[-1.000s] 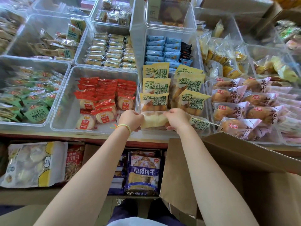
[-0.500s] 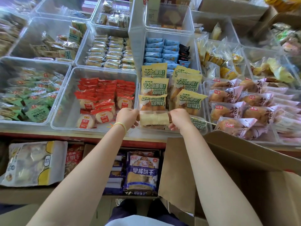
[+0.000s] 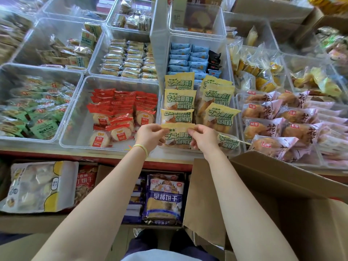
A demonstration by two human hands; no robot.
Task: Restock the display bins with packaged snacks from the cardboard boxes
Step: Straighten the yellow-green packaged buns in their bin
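A yellow snack packet with green lettering [image 3: 178, 137] stands upright at the front of the clear middle bin [image 3: 232, 95]. My left hand [image 3: 150, 135] pinches its left edge and my right hand [image 3: 202, 137] pinches its right edge. Behind it, several identical yellow packets [image 3: 179, 99] stand in two rows. Another yellow packet [image 3: 228, 142] lies flat just right of my right hand. An open cardboard box [image 3: 282, 194] sits below my right forearm; its contents are hidden.
A clear bin of red-wrapped round cakes [image 3: 120, 110] lies left of the yellow packets, and pink-wrapped buns [image 3: 273, 121] fill the bin to the right. Green packets [image 3: 37, 113] sit far left. Bagged biscuits [image 3: 163, 198] fill a shelf under the counter edge.
The packet held between both hands has been turned from lying flat with its pale back showing to standing upright with its printed front facing me. Both hands rose slightly.
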